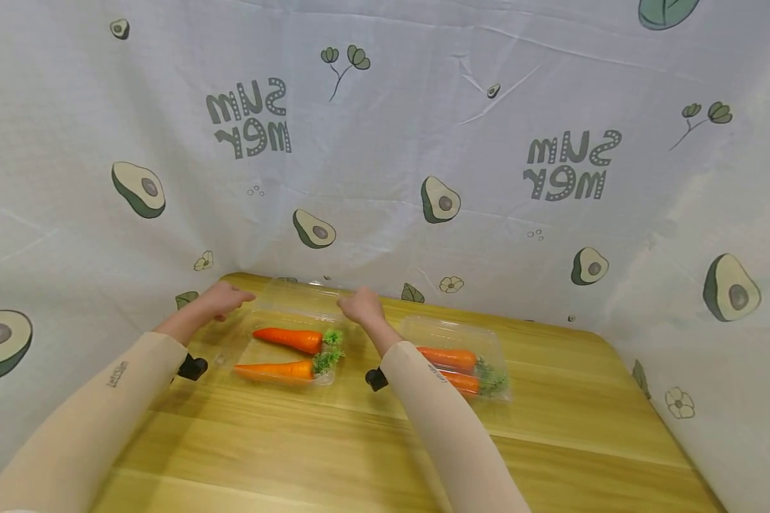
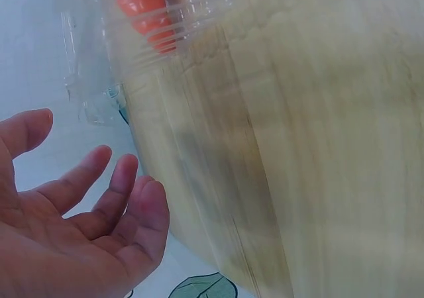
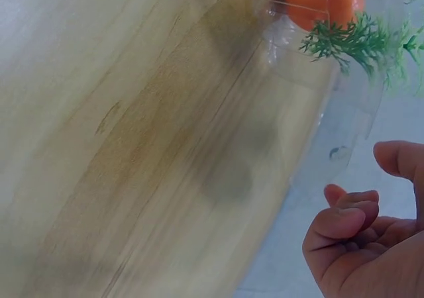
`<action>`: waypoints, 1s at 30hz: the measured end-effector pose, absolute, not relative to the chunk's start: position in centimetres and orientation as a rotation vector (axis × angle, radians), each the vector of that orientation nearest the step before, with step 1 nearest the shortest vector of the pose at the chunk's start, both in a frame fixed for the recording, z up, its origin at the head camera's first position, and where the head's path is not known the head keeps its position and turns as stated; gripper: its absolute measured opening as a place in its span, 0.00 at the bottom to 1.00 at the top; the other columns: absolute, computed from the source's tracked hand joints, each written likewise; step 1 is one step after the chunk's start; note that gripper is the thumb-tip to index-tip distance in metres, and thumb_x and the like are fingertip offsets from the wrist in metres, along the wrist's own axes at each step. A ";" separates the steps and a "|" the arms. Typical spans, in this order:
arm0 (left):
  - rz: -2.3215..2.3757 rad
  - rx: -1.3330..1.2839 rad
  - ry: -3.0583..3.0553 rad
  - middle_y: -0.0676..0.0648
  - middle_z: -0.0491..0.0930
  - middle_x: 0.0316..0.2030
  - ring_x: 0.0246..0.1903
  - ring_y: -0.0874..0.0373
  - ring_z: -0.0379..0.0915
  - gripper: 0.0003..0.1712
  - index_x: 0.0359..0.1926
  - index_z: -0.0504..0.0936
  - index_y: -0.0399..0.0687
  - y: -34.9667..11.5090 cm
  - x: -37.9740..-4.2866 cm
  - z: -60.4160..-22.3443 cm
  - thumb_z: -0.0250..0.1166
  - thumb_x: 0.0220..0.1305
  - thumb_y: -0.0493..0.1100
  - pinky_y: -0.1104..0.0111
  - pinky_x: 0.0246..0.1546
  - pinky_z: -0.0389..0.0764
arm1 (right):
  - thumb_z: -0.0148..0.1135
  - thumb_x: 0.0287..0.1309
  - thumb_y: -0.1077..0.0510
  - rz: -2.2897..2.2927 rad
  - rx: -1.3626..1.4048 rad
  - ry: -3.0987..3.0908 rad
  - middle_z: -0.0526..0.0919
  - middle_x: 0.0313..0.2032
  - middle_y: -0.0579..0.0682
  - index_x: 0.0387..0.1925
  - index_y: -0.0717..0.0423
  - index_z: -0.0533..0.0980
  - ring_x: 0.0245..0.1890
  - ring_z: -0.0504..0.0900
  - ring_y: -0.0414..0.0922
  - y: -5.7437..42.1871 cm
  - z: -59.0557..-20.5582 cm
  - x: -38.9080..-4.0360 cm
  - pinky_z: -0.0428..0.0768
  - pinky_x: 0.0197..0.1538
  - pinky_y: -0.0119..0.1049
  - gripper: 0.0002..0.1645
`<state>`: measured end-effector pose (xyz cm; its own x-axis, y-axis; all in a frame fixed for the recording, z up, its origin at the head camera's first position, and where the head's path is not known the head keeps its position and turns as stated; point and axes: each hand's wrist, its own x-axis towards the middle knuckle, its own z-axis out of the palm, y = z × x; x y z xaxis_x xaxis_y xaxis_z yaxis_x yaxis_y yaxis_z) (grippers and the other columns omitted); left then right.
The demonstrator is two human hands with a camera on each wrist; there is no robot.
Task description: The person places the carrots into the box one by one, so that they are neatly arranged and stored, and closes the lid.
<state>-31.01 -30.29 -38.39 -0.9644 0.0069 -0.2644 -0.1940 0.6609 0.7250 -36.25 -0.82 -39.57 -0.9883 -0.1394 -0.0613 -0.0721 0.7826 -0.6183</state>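
A clear plastic container (image 1: 247, 353) lies with its lid (image 1: 295, 293) folded back toward the curtain. Inside it are two carrots, a redder one (image 1: 291, 340) and an orange one (image 1: 276, 370), with green leafy tops (image 1: 327, 356) pointing right. My left hand (image 1: 221, 299) hovers beside the lid's left edge, its fingers loosely bent and holding nothing; the left wrist view shows a gap between thumb and fingers. At the lid's right edge is my right hand (image 1: 362, 306), its fingers bent inward and thumb apart, with nothing between them in the right wrist view.
A second clear container (image 1: 503, 356), covered, stands to the right with two carrots (image 1: 452, 358) in it, partly behind my right forearm. Both rest on a wooden table (image 1: 282, 442). A white curtain (image 1: 385, 142) with avocado prints hangs along the table's back and sides.
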 end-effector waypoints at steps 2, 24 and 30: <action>1.177 -0.147 2.642 0.22 0.65 0.63 0.20 0.62 0.51 0.37 0.70 0.62 0.22 -30.3 -31.3 -38.6 0.52 0.76 0.51 0.63 0.31 0.68 | 0.61 0.67 0.47 -1.012 -0.152 2.862 0.78 0.29 0.51 0.27 0.57 0.78 0.27 0.73 0.47 -0.6 -39.6 -36.2 0.73 0.34 0.41 0.19; 1.226 -0.104 2.605 0.33 0.73 0.55 0.26 0.58 0.59 0.28 0.68 0.69 0.30 -29.8 -31.8 -38.7 0.55 0.74 0.42 0.65 0.32 0.71 | 0.61 0.66 0.54 -0.948 -0.132 2.807 0.69 0.28 0.52 0.36 0.62 0.75 0.24 0.67 0.46 -0.1 -40.4 -36.7 0.68 0.30 0.39 0.13; 1.223 -0.122 2.594 0.27 0.63 0.68 0.58 0.36 0.67 0.28 0.70 0.67 0.29 -29.7 -31.7 -38.6 0.54 0.75 0.41 0.55 0.48 0.78 | 0.62 0.65 0.55 -0.945 -0.145 2.814 0.69 0.26 0.51 0.32 0.60 0.73 0.23 0.68 0.46 -0.1 -40.1 -36.6 0.68 0.28 0.39 0.12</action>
